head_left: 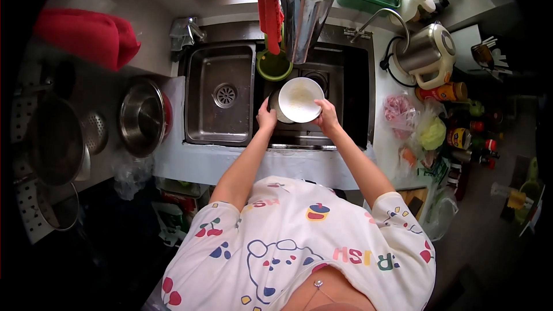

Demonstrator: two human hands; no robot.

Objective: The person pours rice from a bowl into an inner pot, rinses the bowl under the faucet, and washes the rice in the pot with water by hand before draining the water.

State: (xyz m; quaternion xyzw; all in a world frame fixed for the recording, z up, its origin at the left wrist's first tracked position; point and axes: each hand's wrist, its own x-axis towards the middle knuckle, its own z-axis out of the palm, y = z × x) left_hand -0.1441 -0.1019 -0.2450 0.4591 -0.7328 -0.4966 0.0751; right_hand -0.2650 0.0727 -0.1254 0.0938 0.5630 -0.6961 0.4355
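Note:
Over the right basin of the steel sink (356, 132), my right hand (327, 116) grips a white bowl (300, 99) by its right rim, thumb on the inside edge. The bowl is tilted, its inside facing the camera, with some pale residue in it. Just left of the bowl, my left hand (266, 118) holds a darker round vessel (275, 102), which is mostly hidden behind the bowl. Some pale contents of that vessel show below the bowl's lower left edge. A green strainer (274, 65) sits behind the bowl, at the sink's divider.
A shiny metal appliance (310, 17) and a red cloth (269, 6) hang above the sink's back. The left basin (219, 115) has a round drain. Metal bowls (141, 116) stand left; a kettle (429, 55) and bagged food (400, 116) sit right.

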